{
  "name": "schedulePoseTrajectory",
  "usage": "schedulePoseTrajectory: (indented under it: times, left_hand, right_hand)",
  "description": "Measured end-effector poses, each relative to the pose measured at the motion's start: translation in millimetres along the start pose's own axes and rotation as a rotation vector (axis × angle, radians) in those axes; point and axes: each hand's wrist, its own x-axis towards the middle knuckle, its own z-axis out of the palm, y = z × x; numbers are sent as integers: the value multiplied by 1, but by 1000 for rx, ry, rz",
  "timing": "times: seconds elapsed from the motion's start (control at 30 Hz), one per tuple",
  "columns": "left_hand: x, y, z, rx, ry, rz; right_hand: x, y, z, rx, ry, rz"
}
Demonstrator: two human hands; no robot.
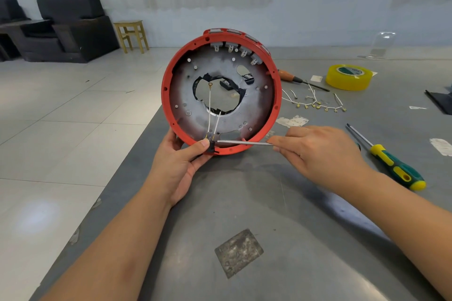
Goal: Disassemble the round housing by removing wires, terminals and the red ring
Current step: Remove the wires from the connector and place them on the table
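Surface: grey metal worktable (244, 190), scuffed, filling the lower right of the frame
Near edge: dull square patch (239, 253)
Centre: round red-rimmed housing (221, 91) standing on edge (steadied by hand)
Right: green-and-yellow-handled screwdriver (389, 160)
Upper right: yellow tape roll (349, 77), wooden-handled screwdriver (302, 80), loose white wires with brass terminals (318, 104)
Scattered: white paper scraps (292, 121)

My left hand (182, 154) sits at seven o'clock of my view's centre, palm turned toward me, thumb stretched toward three o'clock, fingers curled out of sight. My right hand (318, 151) lies at four o'clock, knuckles up, fingertips pinched together, pointing toward nine o'clock.
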Motion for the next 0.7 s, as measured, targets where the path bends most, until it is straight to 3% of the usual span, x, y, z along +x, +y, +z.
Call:
schedulePoseTrajectory:
  times: [0.53,0.7]
  left_hand:
    - [-1,-3,2,-35,27,17]
    - [0,0,5,-37,29,22]
  right_hand:
    - [0,-3,3,8,-78,11]
    - [-1,-8,2,17,-22,48]
